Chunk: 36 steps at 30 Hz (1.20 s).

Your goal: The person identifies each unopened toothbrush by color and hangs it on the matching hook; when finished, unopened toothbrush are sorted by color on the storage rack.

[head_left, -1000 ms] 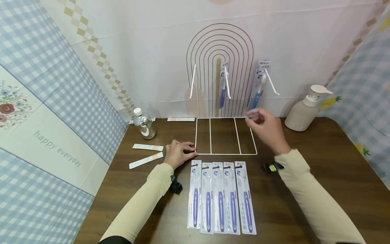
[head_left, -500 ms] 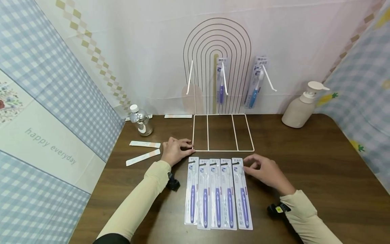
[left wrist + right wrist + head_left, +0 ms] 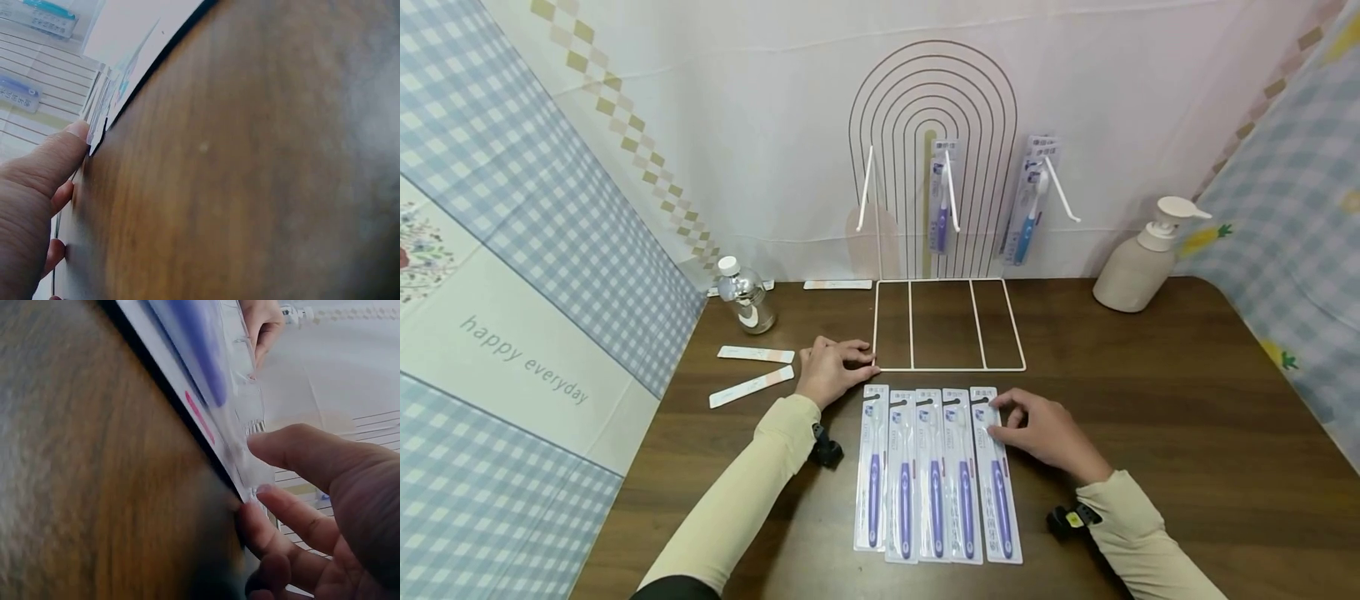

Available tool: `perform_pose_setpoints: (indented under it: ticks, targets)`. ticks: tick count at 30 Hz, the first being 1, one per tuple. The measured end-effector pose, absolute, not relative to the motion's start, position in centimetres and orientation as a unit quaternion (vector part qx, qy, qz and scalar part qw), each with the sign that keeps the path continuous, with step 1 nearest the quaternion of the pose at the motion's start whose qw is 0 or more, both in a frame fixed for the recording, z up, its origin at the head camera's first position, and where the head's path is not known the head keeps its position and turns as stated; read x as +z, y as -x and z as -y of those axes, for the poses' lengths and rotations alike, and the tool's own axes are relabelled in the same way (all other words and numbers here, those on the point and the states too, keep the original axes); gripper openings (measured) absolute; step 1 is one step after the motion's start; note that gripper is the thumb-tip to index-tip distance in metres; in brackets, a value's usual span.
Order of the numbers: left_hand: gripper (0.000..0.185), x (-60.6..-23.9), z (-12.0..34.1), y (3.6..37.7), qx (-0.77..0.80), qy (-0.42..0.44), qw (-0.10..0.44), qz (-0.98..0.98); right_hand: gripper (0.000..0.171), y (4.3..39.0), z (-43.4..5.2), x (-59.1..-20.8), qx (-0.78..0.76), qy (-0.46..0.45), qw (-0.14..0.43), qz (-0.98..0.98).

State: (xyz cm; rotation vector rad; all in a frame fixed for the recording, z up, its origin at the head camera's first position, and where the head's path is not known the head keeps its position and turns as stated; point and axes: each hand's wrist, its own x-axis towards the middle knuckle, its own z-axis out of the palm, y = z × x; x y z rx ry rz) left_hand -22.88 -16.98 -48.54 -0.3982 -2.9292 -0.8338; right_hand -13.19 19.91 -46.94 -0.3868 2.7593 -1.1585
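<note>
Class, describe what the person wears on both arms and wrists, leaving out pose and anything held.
Both arms are covered by long, plain cream-beige sleeves: left sleeve, right sleeve. A small black device is strapped at each wrist: the left one is plain black, the right one shows a small yellow mark. Both hands are bare.

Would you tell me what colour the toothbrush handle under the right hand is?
Purple, inside a clear-and-white pack touched by the right hand; the head view shows it best.

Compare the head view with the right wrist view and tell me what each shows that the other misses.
Head view only: the white wire display rack, the beige pump bottle, the left hand resting by the rack's corner. Right wrist view only: the right hand's fingers pinching the package edge close up. Both: the right hand on the rightmost purple packaged toothbrush, and the brown wooden table.
</note>
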Motion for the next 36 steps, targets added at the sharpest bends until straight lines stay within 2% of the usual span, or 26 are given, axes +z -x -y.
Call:
perform_pose_setpoints:
  ticks: [7,13,21,26,30,36]
  targets:
    - [0.026,-48.5,16.6,23.0,-0.279,0.131,0.040,0.950,0.026,13.2,-20.2,-46.4,-0.364,0.122,-0.014,-0.923]
    - [0.027,-48.6,16.5,23.0,-0.281,0.136,0.039,0.949,0.028,13.6,-20.5,-43.7,-0.383,0.129,-0.064,-0.912]
    - [0.028,-48.4,17.1,22.8,-0.277,0.129,0.036,0.951,0.039,15.4,-19.1,-37.7,-0.319,0.231,-0.288,-0.873]
    - [0.028,-48.5,16.9,22.8,-0.273,0.132,0.034,0.952,0.043,16.2,-18.0,-33.9,-0.314,0.279,-0.380,-0.824]
    - [0.028,-48.4,16.8,22.8,-0.273,0.134,0.035,0.952,0.043,16.8,-16.9,-31.8,-0.323,0.300,-0.412,-0.797]
    - [0.027,-48.4,16.9,22.6,-0.274,0.128,0.036,0.952,0.042,17.7,-15.2,-30.7,-0.337,0.298,-0.414,-0.791]
